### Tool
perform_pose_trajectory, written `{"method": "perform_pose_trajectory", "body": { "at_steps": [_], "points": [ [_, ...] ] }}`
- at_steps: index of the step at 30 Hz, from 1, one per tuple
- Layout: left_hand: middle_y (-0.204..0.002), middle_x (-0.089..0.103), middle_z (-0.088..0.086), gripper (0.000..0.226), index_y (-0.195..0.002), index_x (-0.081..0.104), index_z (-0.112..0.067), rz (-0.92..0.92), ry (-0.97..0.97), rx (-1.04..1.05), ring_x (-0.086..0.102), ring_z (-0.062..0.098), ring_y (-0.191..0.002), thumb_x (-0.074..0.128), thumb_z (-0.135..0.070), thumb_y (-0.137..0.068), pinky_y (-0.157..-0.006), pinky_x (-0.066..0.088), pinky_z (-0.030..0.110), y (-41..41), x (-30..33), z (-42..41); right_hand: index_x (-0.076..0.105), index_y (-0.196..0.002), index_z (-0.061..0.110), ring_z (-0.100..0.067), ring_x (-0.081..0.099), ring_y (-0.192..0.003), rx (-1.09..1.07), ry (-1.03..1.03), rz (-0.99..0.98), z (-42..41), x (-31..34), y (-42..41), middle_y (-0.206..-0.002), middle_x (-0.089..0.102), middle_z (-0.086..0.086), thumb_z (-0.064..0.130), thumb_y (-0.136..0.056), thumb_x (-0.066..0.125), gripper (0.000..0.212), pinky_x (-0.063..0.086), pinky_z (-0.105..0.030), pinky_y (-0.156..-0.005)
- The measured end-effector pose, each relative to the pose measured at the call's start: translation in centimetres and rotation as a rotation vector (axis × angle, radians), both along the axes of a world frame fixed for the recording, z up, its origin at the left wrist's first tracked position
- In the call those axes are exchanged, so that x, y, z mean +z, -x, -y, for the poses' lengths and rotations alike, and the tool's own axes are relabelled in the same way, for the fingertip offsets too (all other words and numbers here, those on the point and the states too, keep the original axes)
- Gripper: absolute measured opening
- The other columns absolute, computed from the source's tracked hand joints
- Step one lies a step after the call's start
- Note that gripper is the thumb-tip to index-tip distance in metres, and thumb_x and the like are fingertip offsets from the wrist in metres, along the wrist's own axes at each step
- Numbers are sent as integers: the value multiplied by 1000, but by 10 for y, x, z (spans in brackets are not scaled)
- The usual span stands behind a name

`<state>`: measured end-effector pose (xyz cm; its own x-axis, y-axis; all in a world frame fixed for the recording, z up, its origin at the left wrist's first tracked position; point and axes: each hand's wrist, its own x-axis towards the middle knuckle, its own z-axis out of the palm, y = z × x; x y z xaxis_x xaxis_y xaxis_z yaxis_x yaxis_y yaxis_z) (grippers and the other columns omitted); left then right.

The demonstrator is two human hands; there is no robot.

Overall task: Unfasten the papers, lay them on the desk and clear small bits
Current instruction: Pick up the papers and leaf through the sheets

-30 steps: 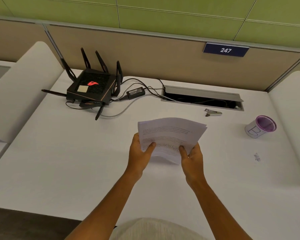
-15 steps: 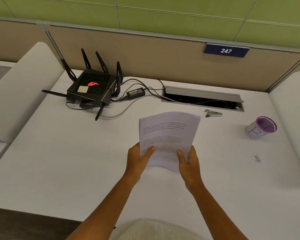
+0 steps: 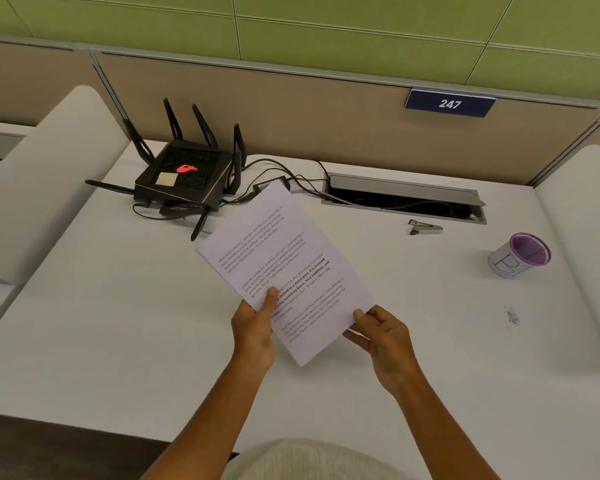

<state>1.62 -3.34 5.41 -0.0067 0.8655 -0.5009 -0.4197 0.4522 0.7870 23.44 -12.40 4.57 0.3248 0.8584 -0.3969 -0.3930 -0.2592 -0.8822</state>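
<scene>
Left hand (image 3: 253,332) gripping papers (image 3: 284,268) at their 7 o'clock corner, right hand (image 3: 385,337) pinching the 4 o'clock edge, papers tilting above worktop (image 3: 118,323), remover (image 3: 425,227) lying at 2 o'clock.

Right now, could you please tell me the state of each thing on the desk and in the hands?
Papers: lifted off the desk, tilted, printed side up.
Left hand: pinching the papers' near edge.
Right hand: fingers at the papers' near corner.
Router: red logo lit, cables plugged in.
Staple remover: lying on the desk, untouched.
Cup: tipped toward the camera.
Cable hatch: lid open.
Small bits: lying on the desk.
</scene>
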Motion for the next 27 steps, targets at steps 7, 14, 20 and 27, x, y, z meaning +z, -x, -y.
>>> {"method": "perform_pose_trajectory", "body": {
  "at_steps": [7, 14, 20, 27],
  "points": [
    [-125, 81, 0, 42, -135, 68, -35, 150, 80, -40, 79, 24, -112, 77, -20, -97, -83, 68, 42, -11, -9, 27, 74, -120, 29, -20, 79, -105, -98, 60, 50, -3, 3, 25, -117, 81, 3, 18, -92, 78, 30, 66, -35, -74],
    [-126, 80, 7, 47, -135, 71, -21, 130, 137, 16, 78, 26, -114, 76, -40, -93, -76, 67, 35, 47, -22, -4, 74, -115, 32, -20, 80, -97, -45, 149, 253, 4, 13, -20, -110, 82, 7, 14, -98, 72, 24, 67, -38, -74],
    [-114, 83, 1, 62, -129, 73, -26, -314, 13, -375, 78, 27, -107, 84, -55, -75, -81, 69, 41, 69, -16, -30, 73, -124, 22, -22, 80, -96, 22, 152, 361, 1, 24, -43, -111, 82, 3, 14, -98, 72, 27, 66, -46, -84],
    [-93, 84, -17, 40, -105, 77, -35, -450, -113, -539, 83, 13, -86, 93, -48, -72, -64, 66, 27, 54, 1, -44, 75, -112, 35, -13, 80, -92, 40, 51, 448, -1, 40, -43, -104, 82, 12, 14, -101, 68, 24, 65, -26, -71]
  ]
}}
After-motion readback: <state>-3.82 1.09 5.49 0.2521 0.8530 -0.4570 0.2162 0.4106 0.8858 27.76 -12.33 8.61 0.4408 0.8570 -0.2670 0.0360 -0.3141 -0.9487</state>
